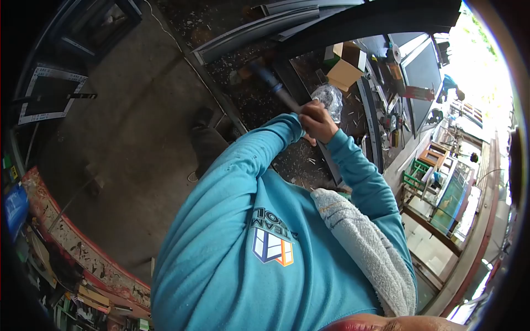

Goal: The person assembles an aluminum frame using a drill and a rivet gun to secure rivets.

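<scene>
My right hand [319, 121] is closed around the near end of a stick-like tool [284, 96] with a pale shaft and a dark far end with a blue band. Motion smears the tool, so I cannot tell its exact kind. It points up and left over the dark, chip-strewn work surface [301, 171]. My left hand [310, 140] sits under the right one at the end of its blue sleeve; only a bit of its fingers shows, the rest being hidden. Just beyond the hands lies a clear plastic bag [330, 99], close to my right knuckles.
An open cardboard box [345, 71] stands behind the bag. Dark metal profiles [259, 33] lie across the back, and another profile [371, 124] runs along the right. Assorted tools [395, 124] crowd the right side. A white cable [187, 58] trails over the floor.
</scene>
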### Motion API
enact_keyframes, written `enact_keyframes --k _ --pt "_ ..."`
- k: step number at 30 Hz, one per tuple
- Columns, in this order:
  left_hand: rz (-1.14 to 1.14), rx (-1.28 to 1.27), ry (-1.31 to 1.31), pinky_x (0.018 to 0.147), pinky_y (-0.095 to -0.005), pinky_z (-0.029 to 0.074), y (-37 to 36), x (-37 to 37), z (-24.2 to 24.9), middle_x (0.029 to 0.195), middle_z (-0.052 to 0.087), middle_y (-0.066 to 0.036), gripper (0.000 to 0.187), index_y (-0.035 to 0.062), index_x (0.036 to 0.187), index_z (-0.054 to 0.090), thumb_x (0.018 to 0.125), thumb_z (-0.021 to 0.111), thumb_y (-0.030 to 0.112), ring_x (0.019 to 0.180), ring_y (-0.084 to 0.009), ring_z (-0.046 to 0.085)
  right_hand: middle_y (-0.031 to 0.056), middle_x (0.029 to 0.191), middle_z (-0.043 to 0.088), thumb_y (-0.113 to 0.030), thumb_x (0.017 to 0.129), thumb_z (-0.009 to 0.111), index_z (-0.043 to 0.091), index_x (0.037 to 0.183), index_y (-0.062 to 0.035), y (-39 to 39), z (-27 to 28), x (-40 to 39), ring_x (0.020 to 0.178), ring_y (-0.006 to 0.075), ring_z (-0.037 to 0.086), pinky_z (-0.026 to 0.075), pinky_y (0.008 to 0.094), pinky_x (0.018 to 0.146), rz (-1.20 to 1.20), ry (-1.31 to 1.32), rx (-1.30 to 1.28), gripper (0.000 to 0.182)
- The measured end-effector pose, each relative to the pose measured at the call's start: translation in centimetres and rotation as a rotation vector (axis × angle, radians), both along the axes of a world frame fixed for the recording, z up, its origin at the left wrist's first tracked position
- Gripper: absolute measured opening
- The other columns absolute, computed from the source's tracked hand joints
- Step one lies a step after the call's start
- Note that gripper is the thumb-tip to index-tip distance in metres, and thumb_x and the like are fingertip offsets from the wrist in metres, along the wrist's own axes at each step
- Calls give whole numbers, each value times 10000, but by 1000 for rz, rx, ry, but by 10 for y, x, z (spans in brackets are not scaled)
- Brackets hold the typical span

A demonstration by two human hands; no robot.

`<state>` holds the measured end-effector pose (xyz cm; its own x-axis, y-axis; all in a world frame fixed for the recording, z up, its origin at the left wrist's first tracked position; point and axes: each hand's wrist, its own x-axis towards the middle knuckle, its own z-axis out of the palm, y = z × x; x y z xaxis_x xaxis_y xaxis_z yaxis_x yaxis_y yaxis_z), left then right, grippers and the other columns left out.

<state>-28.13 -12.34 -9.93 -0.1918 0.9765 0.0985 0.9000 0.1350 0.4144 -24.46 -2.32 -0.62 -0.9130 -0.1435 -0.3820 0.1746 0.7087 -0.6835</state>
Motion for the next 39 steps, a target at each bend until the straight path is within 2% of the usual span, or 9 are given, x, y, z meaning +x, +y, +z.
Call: enact_keyframes --k 5,6,10,13,20,25,30,36,39 --pt "-16 -12 14 1080 -432 253 3 -4 7 1254 548 -84 815 136 1190 608 647 668 741 1263 -247 404 90 848 617 -172 900 586 621 973 39 -17 3 14 850 170 600 484 309 776 -354 -54 -209 227" --pt "-15 -12 15 1080 -432 253 1 -4 9 1254 548 -84 814 137 1189 608 647 669 741 1263 -247 404 75 848 614 -150 902 578 624 983 24 -15 10 13 854 167 600 493 318 790 -8 30 -94 198" --pt "-43 -24 20 1079 -429 254 3 -5 14 1253 548 -82 810 139 1185 609 646 672 741 1266 -248 403 80 842 624 -165 892 590 641 984 17 -8 -8 11 837 176 611 490 321 784 -604 -175 -456 211" --pt "-50 -30 34 1078 -427 255 1 -6 16 1252 548 -81 807 141 1182 610 646 675 740 1268 -248 402 85 840 627 -185 882 619 639 985 10 -5 -16 16 820 167 611 493 312 749 229 269 -20 221" --pt "-147 -190 -42 1079 -427 267 2 -14 55 1272 525 -95 859 99 1258 553 636 723 667 1203 -254 440 46 725 579 -146 869 618 608 901 17 11 39 47 657 107 547 449 285 591 -145 -176 -376 166" --pt "42 338 8 1037 -453 325 -35 2 51 1254 563 -107 651 95 1108 626 637 807 506 1210 -278 484 2 720 576 -140 867 631 615 904 17 77 44 145 696 83 541 441 267 627 -645 -175 -548 163" --pt "463 218 -524 841 -402 485 -124 -43 59 1093 604 -107 549 79 1107 612 657 870 258 1004 -242 593 26 736 616 -155 863 649 610 936 20 120 -18 232 716 59 557 470 249 645 -945 163 -43 193" --pt "696 361 -651 876 -354 484 -117 -157 87 1091 602 -111 520 9 1117 578 718 854 197 1001 -205 591 169 1009 643 -216 775 694 625 1092 -53 90 -10 209 947 368 612 489 430 850 -839 502 750 362" --pt "478 141 -846 930 -372 463 -102 -184 96 1189 582 -133 527 6 1161 561 729 823 155 1083 -222 576 180 1089 607 -238 778 717 614 1115 -46 57 -5 174 1028 362 585 472 429 906 -741 438 133 401"
